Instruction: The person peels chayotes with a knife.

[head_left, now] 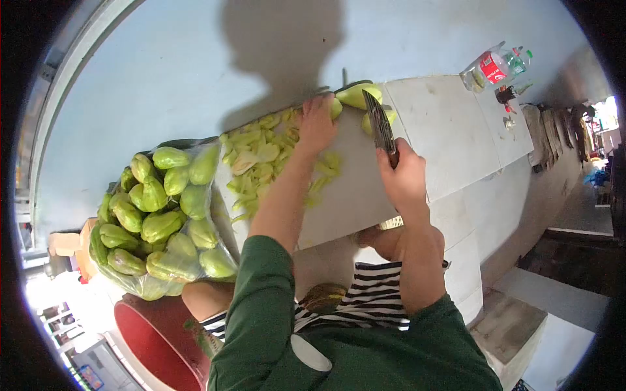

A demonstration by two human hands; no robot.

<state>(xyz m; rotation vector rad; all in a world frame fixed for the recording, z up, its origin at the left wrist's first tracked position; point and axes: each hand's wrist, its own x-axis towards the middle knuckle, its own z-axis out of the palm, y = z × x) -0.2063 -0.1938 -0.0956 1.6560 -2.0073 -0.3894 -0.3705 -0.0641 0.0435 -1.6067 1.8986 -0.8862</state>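
Note:
In my right hand [405,168] is a knife [380,124], its dark patterned blade angled up and to the left. My left hand [317,122] reaches to the wall edge of the tiled surface, fingers curled against a pale green chayote piece [336,108], which they partly cover. Just right of it lies a larger peeled chayote [360,96], and another cut piece [388,119] sits partly behind the blade. Many pale green chayote slices [264,153] are heaped under and left of my left forearm.
A clear plastic bag full of whole chayotes [163,225] stands at the left. Below it is a red tub [153,339]. Plastic bottles [492,68] lie near the wall at the upper right, beside a small dark bottle [506,95]. The blue wall [417,39] borders the tiled counter [443,130].

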